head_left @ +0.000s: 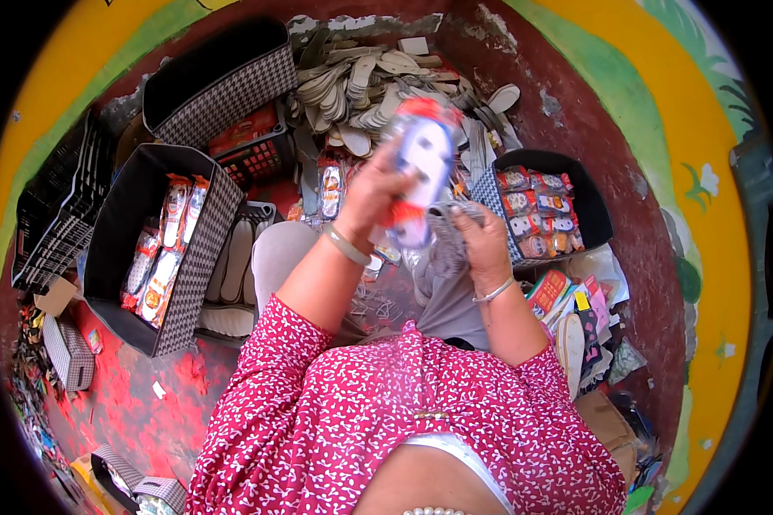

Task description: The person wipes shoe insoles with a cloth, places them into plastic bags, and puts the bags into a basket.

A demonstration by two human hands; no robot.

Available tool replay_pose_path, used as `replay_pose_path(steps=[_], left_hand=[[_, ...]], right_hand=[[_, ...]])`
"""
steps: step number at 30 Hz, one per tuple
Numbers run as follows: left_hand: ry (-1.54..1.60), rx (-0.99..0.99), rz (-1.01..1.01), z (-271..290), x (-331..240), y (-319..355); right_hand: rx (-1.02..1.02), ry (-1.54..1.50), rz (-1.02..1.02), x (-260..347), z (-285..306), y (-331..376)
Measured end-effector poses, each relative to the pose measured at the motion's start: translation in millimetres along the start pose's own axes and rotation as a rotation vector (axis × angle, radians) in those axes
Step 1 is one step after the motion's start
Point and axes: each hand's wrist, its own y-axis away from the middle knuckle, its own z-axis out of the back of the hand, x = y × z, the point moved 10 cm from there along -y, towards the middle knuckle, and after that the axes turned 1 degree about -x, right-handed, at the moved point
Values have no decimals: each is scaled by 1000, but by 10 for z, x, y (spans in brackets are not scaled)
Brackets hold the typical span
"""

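My left hand [376, 196] grips a pack of insoles [427, 159], white with a blue edge and dark marks, in a wrapper with red parts. Motion smears the pack, so its details are unclear. It is held up in front of my knees. Close to its lower end, my right hand [487, 245] is closed on a bunched grey cloth [449, 243]. The cloth's far edge comes near or against the pack; I cannot tell if they touch.
Left stands a black-lined houndstooth bin [116, 249] with packed insoles; a similar bin [223, 99] sits behind it. Loose insoles [352, 81] are heaped at the back wall. A bin [594, 193] of small packs stands right. Black crates [56, 202] lean far left.
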Motion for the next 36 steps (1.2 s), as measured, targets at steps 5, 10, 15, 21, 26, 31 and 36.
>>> replay_pose_path(steps=[5,10,15,21,26,31,36], left_hand=[[178,-205,-206,407,-609,-64],[182,-118,-179,238,-457,-68],[91,-59,-156,125,-284,-67],[-71,-31,-79,-35,-99,-21],[-62,-77,-80,63,-39,-24],[25,-118,-82,155,-5,-53],[89,-108,-61,125,-16,-39]], right_hand=[[2,-488,-237,-199,355,2],[180,-681,-310,-384,239,-38],[355,-600,-356,-252,-382,52],[390,-433,-405,-310,-663,71],[368,-280,-416,-326,-557,109],[287,-87,-265,-265,-446,104],[251,-46,-229,-236,-403,95]])
